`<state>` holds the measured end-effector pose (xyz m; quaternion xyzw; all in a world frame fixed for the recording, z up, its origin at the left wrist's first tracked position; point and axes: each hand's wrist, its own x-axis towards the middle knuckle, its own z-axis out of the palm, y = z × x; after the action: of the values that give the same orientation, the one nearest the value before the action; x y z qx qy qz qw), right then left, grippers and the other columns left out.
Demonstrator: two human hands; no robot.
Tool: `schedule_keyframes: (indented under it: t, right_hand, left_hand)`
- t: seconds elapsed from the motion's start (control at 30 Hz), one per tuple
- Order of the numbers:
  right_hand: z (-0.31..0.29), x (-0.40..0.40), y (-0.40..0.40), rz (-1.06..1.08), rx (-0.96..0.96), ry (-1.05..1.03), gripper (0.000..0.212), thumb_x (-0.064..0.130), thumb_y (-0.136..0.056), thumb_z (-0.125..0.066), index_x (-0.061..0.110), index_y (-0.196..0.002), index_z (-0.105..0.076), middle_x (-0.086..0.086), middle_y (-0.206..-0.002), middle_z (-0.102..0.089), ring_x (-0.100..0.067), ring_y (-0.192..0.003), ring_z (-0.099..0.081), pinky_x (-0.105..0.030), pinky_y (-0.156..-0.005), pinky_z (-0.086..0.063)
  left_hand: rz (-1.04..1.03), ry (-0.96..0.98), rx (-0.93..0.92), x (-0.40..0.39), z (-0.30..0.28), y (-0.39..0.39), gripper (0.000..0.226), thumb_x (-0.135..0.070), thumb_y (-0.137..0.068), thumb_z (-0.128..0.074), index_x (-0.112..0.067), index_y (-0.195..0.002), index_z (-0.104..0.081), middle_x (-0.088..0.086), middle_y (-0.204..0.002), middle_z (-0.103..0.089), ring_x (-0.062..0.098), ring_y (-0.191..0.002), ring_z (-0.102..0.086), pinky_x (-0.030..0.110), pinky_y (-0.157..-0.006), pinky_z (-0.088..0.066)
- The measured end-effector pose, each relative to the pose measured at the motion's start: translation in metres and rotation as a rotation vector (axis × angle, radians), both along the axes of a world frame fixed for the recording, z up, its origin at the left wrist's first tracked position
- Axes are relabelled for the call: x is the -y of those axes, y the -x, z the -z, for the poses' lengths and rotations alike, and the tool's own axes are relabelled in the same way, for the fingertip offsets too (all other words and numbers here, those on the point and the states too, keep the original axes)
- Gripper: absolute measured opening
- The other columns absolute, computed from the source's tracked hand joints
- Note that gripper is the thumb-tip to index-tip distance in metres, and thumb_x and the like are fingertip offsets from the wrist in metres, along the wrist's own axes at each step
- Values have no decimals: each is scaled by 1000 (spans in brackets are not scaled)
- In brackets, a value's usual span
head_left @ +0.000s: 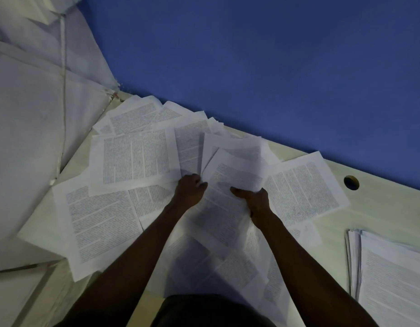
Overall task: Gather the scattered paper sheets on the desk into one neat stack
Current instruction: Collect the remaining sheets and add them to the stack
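While big blank white sheets [27,138] pile up past the pale cream desk's [381,208] left edge, printed white paper sheets [102,223] lie fanned and overlapping across its left half, up to the blue wall [251,67] along the far edge. Left hand [190,191] has its fingers curled, pinching the edge of a couple of raised pages near the middle. Right hand [254,199], just beside it, grips a loose bunch of printed pages [235,171] lifted off the pile. Round cable hole [351,182] sits by the far edge, and a squared-up stack of printed sheets [393,274] rests at the right edge.
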<state>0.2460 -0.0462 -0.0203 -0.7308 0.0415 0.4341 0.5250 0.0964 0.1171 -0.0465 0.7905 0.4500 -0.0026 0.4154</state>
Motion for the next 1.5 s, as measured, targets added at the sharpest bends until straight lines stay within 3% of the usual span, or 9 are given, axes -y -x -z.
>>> schedule_keyframes:
  t: [0.1, 0.2, 0.3, 0.47, 0.57, 0.7, 0.93, 1.23, 1.5]
  right_hand:
    - [-3, -10, -8, -56, -19, -14, 66, 24, -68, -96, 13, -126, -67, -4, -121, -73, -27, -113, -67, -45, -94, -59]
    - [0, -26, -9, -215, 279, 192, 72, 38, -70, -94, 13, -132, -66, -8, -129, -69, -29, -117, -65, -49, -99, -57]
    - [5, -42, -1, -395, 544, 457, 102, 52, -69, -91, 13, -152, -46, -13, -152, -45, -36, -142, -40, -53, -115, -39]
    - [3, -64, 1, -346, 541, 242, 114, 39, -68, -95, 13, -158, -29, -12, -155, -48, -34, -142, -46, -49, -114, -44]
    - [2, -63, 2, -254, 399, 174, 110, 32, -70, -96, 16, -157, -30, -10, -151, -52, -31, -137, -53, -48, -109, -50]
    - [8, -58, 11, -235, 429, 290, 107, 35, -68, -95, 13, -154, -37, -13, -149, -52, -35, -137, -50, -54, -110, -48]
    - [16, -49, 31, -231, 437, 352, 94, 34, -74, -91, 10, -149, -40, -16, -143, -52, -36, -133, -50, -49, -106, -50]
    - [10, -60, 36, -443, 704, 442, 121, 57, -69, -89, 5, -158, -25, -16, -157, -40, -35, -147, -36, -49, -117, -36]
    - [2, -70, 10, -131, 89, -53, 64, 14, -81, -87, 15, -138, -57, -8, -132, -68, -32, -123, -63, -35, -92, -56]
  left_hand:
    - [-163, -298, -5, -3, -3, 11, 31, -20, -90, -68, -2, -115, -65, 21, -118, -61, 34, -110, -59, 36, -87, -48]
    - [-266, -403, -212, -22, -2, 22, 79, -43, -95, -58, -5, -156, -27, 32, -162, -16, 47, -150, -16, 57, -121, -12]
    - [-185, -227, -314, -22, 1, 20, 96, -68, -95, -41, -5, -160, -11, 32, -164, -9, 46, -153, -9, 63, -121, -11]
    - [-200, -349, 45, 10, -16, 18, 61, -46, -100, -54, -7, -146, -47, 15, -110, -73, 32, -98, -71, 42, -84, -56]
    - [-146, -441, -20, -21, -10, 27, 68, -21, -90, -66, -11, -152, -41, 22, -143, -54, 39, -133, -51, 55, -115, -38]
    - [37, -317, -441, -42, 4, 35, 102, -65, -87, -59, -27, -162, 0, 25, -167, 5, 44, -154, -1, 64, -122, -9]
    - [-161, -444, -487, -20, -15, 8, 76, -73, -87, -50, -7, -123, -54, 14, -106, -66, 35, -96, -63, 47, -95, -37]
    - [-433, -188, -307, -1, -16, -11, 112, -65, -80, -68, 5, -153, -19, 26, -140, -37, 42, -126, -39, 52, -101, -43]
    - [-447, 125, 3, -2, -15, -12, 87, -47, -87, -75, -3, -151, -37, 20, -145, -49, 36, -136, -46, 43, -114, -38]
